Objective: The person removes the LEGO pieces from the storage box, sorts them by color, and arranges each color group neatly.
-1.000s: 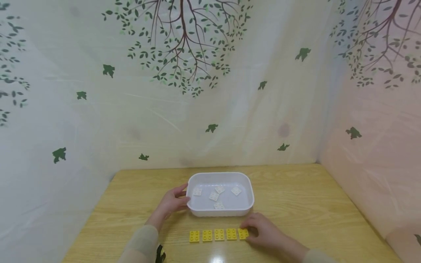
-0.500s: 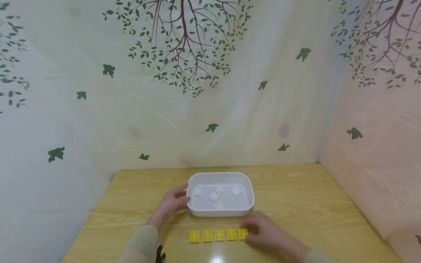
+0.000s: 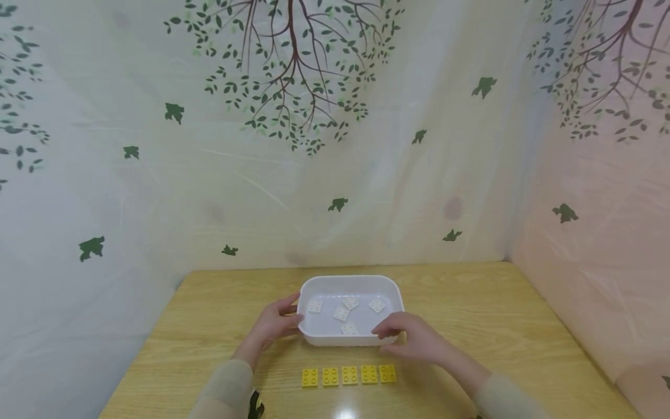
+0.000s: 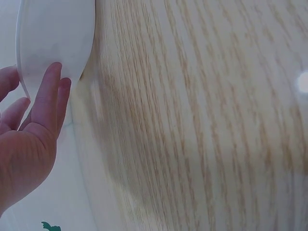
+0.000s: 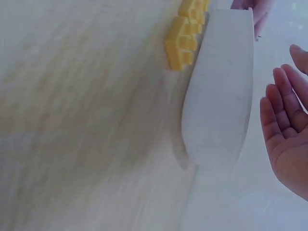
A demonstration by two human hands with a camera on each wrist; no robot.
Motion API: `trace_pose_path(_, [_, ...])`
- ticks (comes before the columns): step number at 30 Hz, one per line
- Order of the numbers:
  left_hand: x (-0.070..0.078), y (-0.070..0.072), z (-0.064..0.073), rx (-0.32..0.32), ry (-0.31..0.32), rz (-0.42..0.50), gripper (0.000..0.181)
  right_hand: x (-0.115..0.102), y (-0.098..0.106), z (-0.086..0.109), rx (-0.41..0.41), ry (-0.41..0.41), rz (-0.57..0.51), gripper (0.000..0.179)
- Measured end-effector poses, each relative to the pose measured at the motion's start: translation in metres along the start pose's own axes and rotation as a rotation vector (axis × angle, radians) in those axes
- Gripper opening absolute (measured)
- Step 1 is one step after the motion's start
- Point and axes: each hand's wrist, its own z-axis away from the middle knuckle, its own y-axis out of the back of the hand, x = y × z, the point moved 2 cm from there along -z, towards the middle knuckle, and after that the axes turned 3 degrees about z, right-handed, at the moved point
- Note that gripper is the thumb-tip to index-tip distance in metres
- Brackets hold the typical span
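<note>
My left hand (image 3: 274, 322) holds the left end of a white plastic tray (image 3: 350, 340), with fingers (image 4: 46, 96) against its outer wall and others at the rim. Inside the tray lie several flat white toy bricks (image 3: 341, 314). My right hand (image 3: 416, 339) is over the tray's front right corner, fingers loosely bent and nothing between them, as the right wrist view also shows. In front of the tray several yellow toy bricks stand in a row, studs up, from the leftmost yellow brick (image 3: 310, 377) to the rightmost yellow brick (image 3: 388, 373).
The wooden table (image 3: 497, 326) spreads around the tray. A pale curtain (image 3: 335, 174) printed with branches and leaves hangs behind it and along both sides. A small dark object (image 3: 255, 405) shows at the left sleeve.
My right hand has let go of the rightmost yellow brick and moved up and forward to the tray's front right corner. The left hand and tray stay put.
</note>
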Motion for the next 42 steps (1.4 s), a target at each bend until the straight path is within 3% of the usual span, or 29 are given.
trace_pose_path(11, [-0.001,-0.001,0.002,-0.001,0.006,-0.019,0.064,0.016,-0.007,-0.039,-0.044,0.047,-0.042,0.029])
trace_pose_path(25, [-0.001,-0.002,0.001,0.006,0.005,-0.02,0.064,0.028,-0.016,-0.075,-0.203,-0.063,-0.116,0.038])
trace_pose_path(33, [0.0,-0.001,0.001,0.01,0.004,-0.013,0.063,0.032,-0.025,-0.084,-0.291,-0.107,-0.101,0.042])
trace_pose_path(42, [0.0,-0.001,0.0,0.007,-0.01,0.007,0.062,0.038,-0.034,-0.085,-0.332,-0.173,-0.033,0.042])
